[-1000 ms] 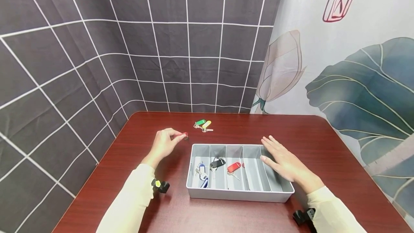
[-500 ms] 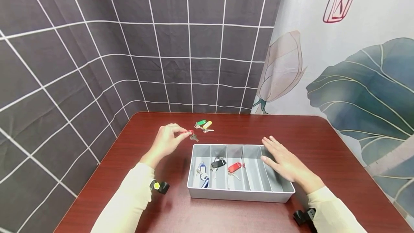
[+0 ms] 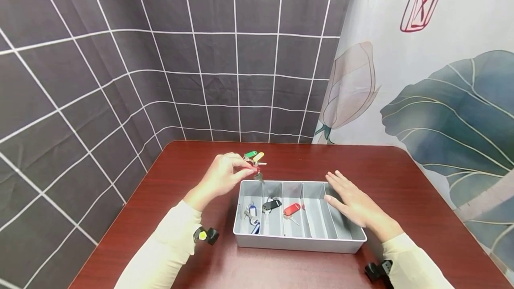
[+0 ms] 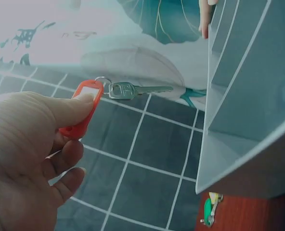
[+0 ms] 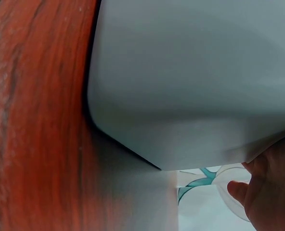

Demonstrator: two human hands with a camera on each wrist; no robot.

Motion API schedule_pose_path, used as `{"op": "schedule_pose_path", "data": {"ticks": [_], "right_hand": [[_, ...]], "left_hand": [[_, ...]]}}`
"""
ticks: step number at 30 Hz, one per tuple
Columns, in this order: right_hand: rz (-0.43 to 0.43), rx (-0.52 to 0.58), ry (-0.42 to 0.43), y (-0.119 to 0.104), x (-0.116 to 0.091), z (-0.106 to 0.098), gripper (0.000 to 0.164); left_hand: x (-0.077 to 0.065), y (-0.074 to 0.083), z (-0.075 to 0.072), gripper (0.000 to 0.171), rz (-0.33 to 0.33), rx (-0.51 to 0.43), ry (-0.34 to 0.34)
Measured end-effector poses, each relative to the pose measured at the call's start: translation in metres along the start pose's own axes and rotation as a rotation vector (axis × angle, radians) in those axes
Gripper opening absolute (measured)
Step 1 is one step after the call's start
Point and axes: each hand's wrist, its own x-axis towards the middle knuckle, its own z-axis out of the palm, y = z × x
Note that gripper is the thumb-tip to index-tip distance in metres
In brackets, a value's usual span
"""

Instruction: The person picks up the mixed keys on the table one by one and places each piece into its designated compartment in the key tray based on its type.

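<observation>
My left hand (image 3: 222,175) pinches a red key tag (image 4: 80,129) between thumb and fingers. A silver key (image 4: 125,91) hangs from the tag's ring, close over the back left rim of a grey divided tray (image 3: 299,243) in the head view. Blue-tagged keys (image 3: 252,211) lie in the leftmost compartment, a black-tagged key (image 3: 272,204) in the second, and another red-tagged key (image 3: 292,209) in the third. At the tray's right end rests my right hand (image 3: 353,202), fingers straight along the rim; in the right wrist view its fingers show past the tray's side.
Behind the tray, a green-tagged key (image 3: 250,154) and a yellow-tagged key (image 3: 259,157) lie on the reddish-brown table (image 3: 289,269), partly overlapped by my left hand in the head view. A dark checked curtain (image 3: 257,52) hangs beyond the table's far edge.
My left hand has moved right with the red-tagged key, from beside the tray to its back left corner. The right hand has stayed at the tray's right end.
</observation>
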Motion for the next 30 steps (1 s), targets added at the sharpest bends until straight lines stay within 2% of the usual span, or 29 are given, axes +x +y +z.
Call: {"op": "schedule_pose_path", "data": {"ticks": [8,14,16,24,30], "right_hand": [[-0.012,0.006,0.009,0.001,-0.002,0.001,0.071],[-0.014,0.011,0.023,0.001,-0.002,0.001,0.069],[-0.013,0.012,0.021,0.0,-0.003,0.0,0.069],[-0.006,0.011,0.007,-0.001,-0.001,-0.001,0.07],[-0.032,0.014,0.031,0.0,-0.001,0.0,0.069]], "left_hand": [[0.011,0.017,0.014,0.013,0.014,-0.047,-0.036],[0.02,0.03,0.028,0.008,0.105,-0.067,-0.055],[0.022,0.035,0.032,0.007,0.116,-0.061,-0.072],[0.024,0.042,0.045,0.01,0.092,-0.035,-0.154],[0.024,0.045,0.054,0.011,0.065,-0.055,-0.179]]}}
